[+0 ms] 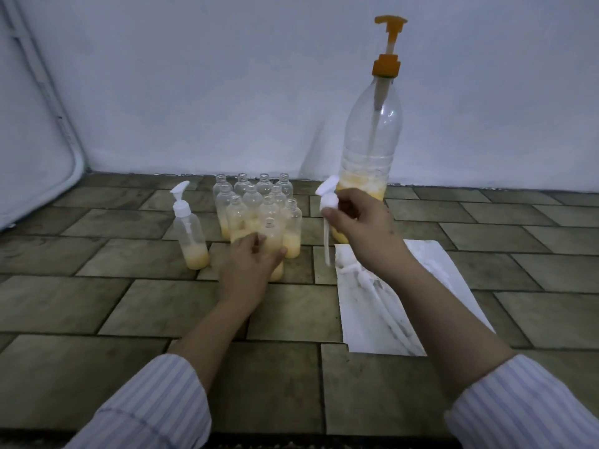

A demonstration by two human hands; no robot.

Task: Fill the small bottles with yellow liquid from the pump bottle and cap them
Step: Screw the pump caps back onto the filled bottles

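A tall clear pump bottle [372, 137] with an orange pump head stands at the back right, with a little yellow liquid at its bottom. Several small open bottles [256, 202], each partly filled with yellow, stand clustered in the middle. My left hand [249, 264] grips the nearest small bottle [272, 238] around its lower half. My right hand [359, 222] holds a white pump cap [329, 199] in the air to the right of the cluster, its dip tube hanging down. One capped small bottle [191, 234] stands apart at the left.
A white sheet [389, 319] with more white pump caps lies on the tiled floor under my right forearm. A pale wall runs behind the bottles. A white padded object [35, 150] leans at the far left.
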